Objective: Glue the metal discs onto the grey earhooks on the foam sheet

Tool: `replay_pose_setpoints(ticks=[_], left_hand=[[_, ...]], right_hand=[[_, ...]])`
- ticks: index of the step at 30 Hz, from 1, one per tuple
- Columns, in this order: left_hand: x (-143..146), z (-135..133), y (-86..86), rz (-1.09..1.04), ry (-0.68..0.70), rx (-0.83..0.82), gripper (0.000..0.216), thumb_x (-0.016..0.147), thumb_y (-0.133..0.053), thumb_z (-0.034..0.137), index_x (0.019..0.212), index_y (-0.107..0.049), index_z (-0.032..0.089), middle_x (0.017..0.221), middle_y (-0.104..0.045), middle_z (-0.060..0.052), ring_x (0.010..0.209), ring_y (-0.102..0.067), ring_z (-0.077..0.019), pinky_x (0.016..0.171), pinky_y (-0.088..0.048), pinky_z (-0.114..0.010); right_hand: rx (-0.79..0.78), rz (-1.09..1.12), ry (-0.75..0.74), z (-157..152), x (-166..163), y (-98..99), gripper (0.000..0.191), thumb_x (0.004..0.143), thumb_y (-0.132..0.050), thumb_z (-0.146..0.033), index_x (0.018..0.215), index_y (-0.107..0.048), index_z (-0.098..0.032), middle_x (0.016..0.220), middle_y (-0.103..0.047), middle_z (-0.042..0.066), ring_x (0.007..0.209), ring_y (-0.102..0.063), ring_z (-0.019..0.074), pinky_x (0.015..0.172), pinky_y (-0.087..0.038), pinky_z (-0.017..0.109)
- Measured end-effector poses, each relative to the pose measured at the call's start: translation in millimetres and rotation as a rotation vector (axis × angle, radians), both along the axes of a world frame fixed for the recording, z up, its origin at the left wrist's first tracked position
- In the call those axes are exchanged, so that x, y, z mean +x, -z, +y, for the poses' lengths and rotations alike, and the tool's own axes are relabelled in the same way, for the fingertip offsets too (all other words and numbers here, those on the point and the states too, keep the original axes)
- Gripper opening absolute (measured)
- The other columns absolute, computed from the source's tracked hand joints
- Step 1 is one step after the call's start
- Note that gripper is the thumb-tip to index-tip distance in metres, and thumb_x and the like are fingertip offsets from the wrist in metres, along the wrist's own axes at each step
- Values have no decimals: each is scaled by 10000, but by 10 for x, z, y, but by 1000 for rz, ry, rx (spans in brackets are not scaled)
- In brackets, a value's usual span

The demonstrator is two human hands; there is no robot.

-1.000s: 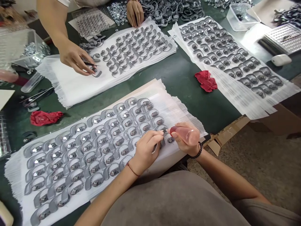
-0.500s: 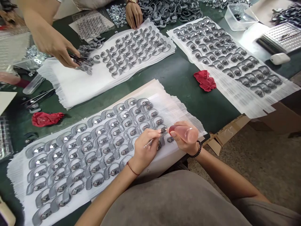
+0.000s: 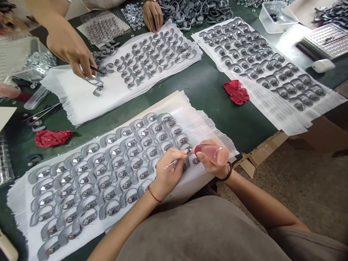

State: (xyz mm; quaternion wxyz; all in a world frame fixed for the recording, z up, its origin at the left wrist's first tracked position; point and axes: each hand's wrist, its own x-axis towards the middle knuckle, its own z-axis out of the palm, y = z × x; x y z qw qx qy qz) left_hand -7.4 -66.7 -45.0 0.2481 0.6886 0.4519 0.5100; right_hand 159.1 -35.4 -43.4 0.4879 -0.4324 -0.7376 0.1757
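Observation:
My left hand (image 3: 168,172) is closed on thin metal tweezers (image 3: 174,164), whose tips reach the grey metal pieces at the right end of the rows. My right hand (image 3: 214,161) is wrapped round a small pink squeeze bottle (image 3: 210,151), its nozzle pointing left at the same spot. Both hands hover over the near white paper stack (image 3: 206,127), which carries several rows of grey curved pieces with shiny round centres (image 3: 108,170).
Across the green table (image 3: 209,87) a co-worker's hand (image 3: 72,50) holds tweezers over a second paper stack of pieces (image 3: 152,58). A third stack (image 3: 261,61) lies right. Red rags (image 3: 236,92) (image 3: 51,137), a clear tub (image 3: 274,16) and loose washers (image 3: 133,14) lie around.
My hands have stayed nearly in place over the rows' right end, the tweezers swinging a little. The co-worker's hand went left to the loose pieces and came back with one over their sheet.

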Motion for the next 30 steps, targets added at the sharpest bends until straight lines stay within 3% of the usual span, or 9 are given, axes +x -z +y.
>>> replay_pose_setpoints(ticks=[30], left_hand=[[-5, -18, 45, -80, -12, -125, 154, 828, -559, 68, 895, -542, 205, 871, -634, -10, 819, -623, -136, 700, -518, -271]], right_hand=[[32, -31, 13, -16, 17, -3, 148, 797, -597, -294, 738, -552, -166, 653, -615, 17, 559, -585, 112, 521, -466, 228]])
